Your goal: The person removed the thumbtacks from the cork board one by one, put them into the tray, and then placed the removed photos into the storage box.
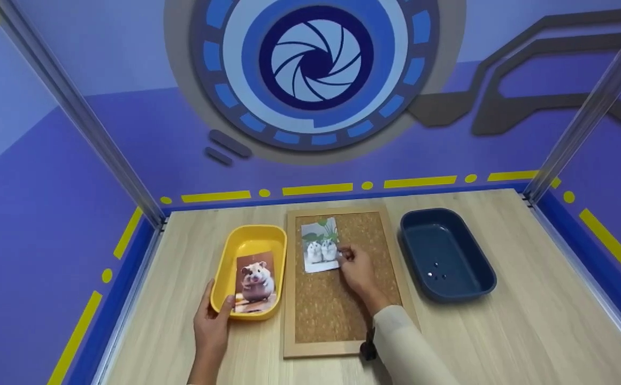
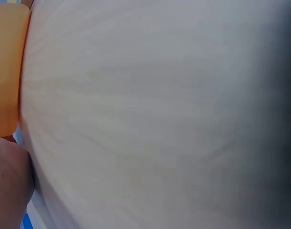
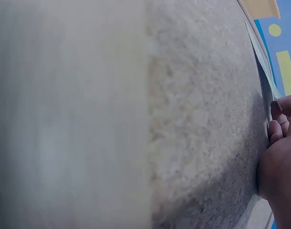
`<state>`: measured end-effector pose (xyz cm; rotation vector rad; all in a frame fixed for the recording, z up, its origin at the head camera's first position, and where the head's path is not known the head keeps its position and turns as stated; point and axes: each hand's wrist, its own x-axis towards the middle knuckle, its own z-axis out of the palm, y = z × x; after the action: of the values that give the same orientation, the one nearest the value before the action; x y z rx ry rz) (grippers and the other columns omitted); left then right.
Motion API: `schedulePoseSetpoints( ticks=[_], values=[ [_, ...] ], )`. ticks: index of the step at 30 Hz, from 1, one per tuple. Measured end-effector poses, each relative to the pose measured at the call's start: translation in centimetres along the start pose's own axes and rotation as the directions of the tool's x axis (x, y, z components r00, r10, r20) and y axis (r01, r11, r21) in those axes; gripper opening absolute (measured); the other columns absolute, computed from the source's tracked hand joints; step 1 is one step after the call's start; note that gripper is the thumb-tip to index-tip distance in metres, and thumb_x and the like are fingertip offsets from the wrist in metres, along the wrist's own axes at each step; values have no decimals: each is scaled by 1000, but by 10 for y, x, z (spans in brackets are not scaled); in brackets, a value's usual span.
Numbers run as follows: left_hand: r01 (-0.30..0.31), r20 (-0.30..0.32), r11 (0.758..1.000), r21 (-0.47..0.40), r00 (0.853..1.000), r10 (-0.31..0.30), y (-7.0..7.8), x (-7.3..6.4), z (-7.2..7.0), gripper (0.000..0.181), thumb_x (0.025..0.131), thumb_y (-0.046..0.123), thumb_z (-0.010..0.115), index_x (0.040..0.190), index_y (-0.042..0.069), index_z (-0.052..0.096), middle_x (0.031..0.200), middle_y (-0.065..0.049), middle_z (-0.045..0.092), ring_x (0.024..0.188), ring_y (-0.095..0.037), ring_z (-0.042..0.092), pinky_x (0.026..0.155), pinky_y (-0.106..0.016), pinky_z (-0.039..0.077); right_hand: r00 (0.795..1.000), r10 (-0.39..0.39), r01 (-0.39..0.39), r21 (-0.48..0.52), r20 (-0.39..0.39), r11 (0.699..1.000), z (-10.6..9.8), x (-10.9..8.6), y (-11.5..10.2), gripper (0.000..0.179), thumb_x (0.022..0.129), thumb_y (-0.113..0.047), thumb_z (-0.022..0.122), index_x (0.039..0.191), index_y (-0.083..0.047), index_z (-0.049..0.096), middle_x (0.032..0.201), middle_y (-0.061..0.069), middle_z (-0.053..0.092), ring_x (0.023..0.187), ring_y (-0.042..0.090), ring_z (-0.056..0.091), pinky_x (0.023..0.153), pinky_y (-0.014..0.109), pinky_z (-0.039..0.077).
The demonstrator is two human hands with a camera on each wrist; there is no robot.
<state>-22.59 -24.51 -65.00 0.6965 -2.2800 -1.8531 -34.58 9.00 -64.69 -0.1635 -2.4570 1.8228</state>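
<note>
My left hand (image 1: 212,325) grips the near left corner of a yellow tray (image 1: 228,248), thumb over its rim and fingers along the outer wall. Inside the tray lies a hamster photo (image 1: 257,286) with a brown background. On the upper left of a wood-framed cork board (image 1: 337,310) is a photo of two white hamsters (image 1: 314,252) under green leaves. With fingertips at its right edge, my right hand (image 1: 359,272) pinches this photo. In the right wrist view the photo (image 3: 262,55) shows edge-on, tilted off the cork beside the fingers.
Right of the board stands a dark blue tray (image 1: 444,243) with several small shiny pieces (image 1: 436,276) in it. The light wood table (image 1: 535,321) is bordered by purple and blue printed panels (image 1: 144,155) and metal corner posts (image 1: 83,115).
</note>
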Motion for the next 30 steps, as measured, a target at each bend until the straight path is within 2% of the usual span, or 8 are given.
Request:
schedulePoseSetpoints(
  ticks=[8,15,20,30],
  values=[
    [9,3,1000,26,1000,-9,1,-1,-5,77,94,52,61,158,38,21,166,8,23,154,-20,25,123,-44,29,1000,-1,1,36,10,999,2,1,-2,17,89,-4,66,106,-7,71,91,6,64,82,16,56,70,26,46],
    [16,-8,999,32,1000,-15,0,-2,-8,77,94,51,61,158,39,20,166,7,24,153,-20,26,123,-44,30,999,35,-35,149,3,988,4,2,-6,17,89,-3,67,106,-4,72,89,6,62,82,15,55,69,23,46],
    [2,-14,1000,18,1000,-2,-2,-4,-9,76,95,48,62,158,38,21,166,6,25,152,-20,28,122,-44,32,999,46,-46,225,5,973,5,2,-10,17,89,-1,67,106,1,71,91,11,65,83,15,58,70,22,49],
    [-29,6,1000,-6,1000,29,-3,0,-2,70,98,41,60,158,38,23,166,11,24,153,-16,26,122,-40,32,999,51,-48,236,-4,970,-4,2,-13,17,89,-2,67,105,0,71,90,7,64,84,14,57,72,20,48]
  ],
)
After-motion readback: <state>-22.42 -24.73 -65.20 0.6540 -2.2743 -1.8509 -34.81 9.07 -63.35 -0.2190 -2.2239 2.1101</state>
